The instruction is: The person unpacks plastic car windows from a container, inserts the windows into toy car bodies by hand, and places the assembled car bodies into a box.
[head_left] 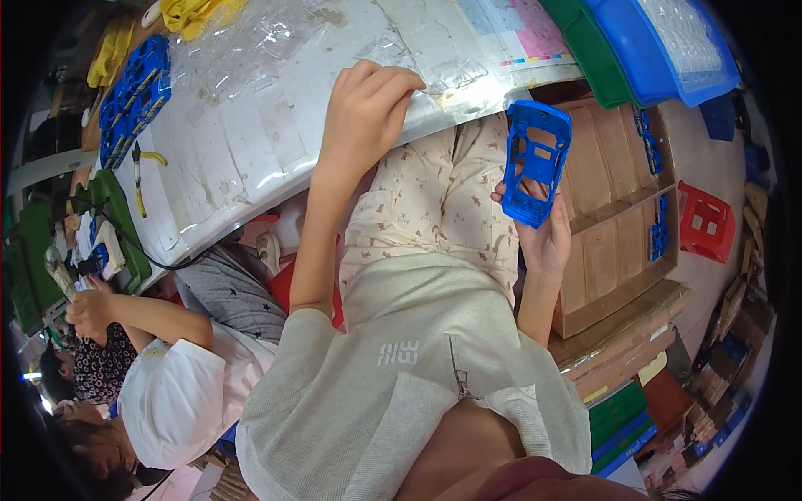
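Observation:
My right hand [549, 242] grips the lower end of a blue plastic toy car body shell [541, 154]. The shell has cut-out window and roof openings and is held upright just off the table's near edge. Over the table edge, my left hand [363, 113] is closed, thumb and fingertips pinched together. Whatever those fingertips hold, if anything, is too small to make out. Thin clear plastic film [455, 75] lies just beyond them on the white table [259, 138].
Blue car shells [135, 96] are stacked at the table's left, beside yellow-handled nippers [140, 179] and crumpled clear bags [230, 58]. Blue bin [668, 50] and green bin [589, 54] stand far right; a divided cardboard box [606, 175] and red stool [706, 221] lie below. A co-worker [180, 392] sits left.

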A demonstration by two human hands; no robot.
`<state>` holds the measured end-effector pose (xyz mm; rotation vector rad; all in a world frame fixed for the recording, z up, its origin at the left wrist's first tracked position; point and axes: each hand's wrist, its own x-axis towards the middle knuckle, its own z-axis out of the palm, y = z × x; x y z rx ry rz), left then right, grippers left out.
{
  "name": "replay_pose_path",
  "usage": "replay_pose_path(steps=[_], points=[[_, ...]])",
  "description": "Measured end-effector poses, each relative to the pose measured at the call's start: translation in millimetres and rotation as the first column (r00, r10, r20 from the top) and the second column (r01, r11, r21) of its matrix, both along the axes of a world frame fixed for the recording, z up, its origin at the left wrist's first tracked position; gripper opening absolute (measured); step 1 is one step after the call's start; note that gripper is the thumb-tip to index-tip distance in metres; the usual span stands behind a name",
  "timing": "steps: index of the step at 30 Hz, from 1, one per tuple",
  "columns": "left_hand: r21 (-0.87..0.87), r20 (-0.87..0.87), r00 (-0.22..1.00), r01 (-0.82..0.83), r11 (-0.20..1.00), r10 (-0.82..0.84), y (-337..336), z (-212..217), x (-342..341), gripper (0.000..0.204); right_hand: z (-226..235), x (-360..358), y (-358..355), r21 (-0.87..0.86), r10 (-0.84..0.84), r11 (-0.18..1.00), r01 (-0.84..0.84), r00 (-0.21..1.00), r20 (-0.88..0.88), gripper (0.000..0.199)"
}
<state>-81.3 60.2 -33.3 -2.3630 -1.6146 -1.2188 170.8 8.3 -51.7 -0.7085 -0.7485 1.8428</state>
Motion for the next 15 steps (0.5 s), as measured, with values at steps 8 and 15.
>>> replay_pose_path(steps=[8, 15], points=[[0.000, 0.050, 0.999, 0.015, 1.000, -0.015, 4, -6, 55, 0.028, -4, 8, -3, 0.020, -0.007, 1.000, 0.008, 0.999, -0.043, 0.054], [-0.172, -0.056, 0.998, 0.005, 0.985, -0.015, 4, -13, 74, 0.054, 1, 12, -4, -0.008, -0.047, 0.999, 0.047, 0.994, -0.095, 0.058]])
